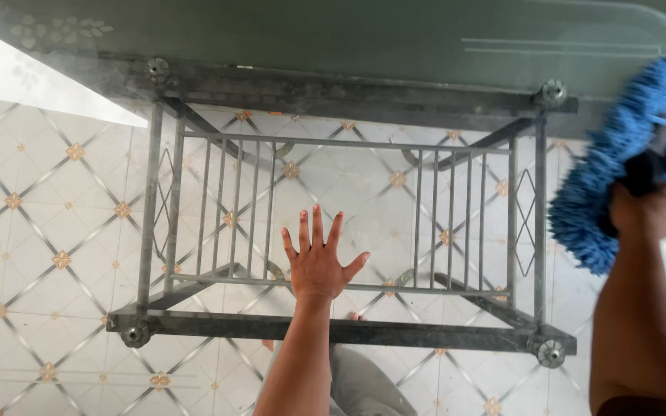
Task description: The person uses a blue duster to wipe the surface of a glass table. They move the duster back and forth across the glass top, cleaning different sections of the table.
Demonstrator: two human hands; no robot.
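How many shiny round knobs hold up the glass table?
4, one at each corner of the metal frame: back left, back right, front left, front right. None seems hidden.

Glass tabletop (425,46) fills the frame, metal frame (333,331) beneath it, tiled floor (48,231) below that. Left hand (319,262) flat on the glass, centre frame. Right hand (641,212) at right edge, gripping duster (618,154) on the glass, upper right.
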